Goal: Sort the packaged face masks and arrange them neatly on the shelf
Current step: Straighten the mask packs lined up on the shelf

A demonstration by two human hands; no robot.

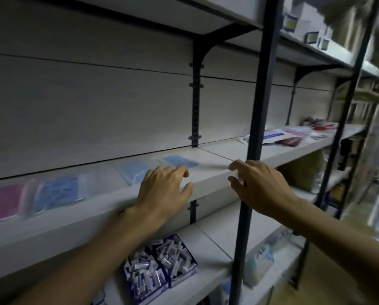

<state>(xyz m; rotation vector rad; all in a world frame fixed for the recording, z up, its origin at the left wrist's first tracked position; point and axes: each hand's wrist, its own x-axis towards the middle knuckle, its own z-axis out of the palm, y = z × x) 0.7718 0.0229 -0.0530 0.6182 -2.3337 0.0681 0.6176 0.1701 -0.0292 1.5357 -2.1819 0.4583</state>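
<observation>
Leftmost on the white shelf: a pink mask pack, lying flat. Next, touching or just beside it, a blue mask pack; then two more blue packs, one partly under the left hand, one just past its fingertips. Left hand loosely spread, palm down, holding nothing. Right of that, right hand by the dark upright post, fingers curled, pinching something clear and blurred; cannot tell what. Further right, mixed packets in a loose heap.
</observation>
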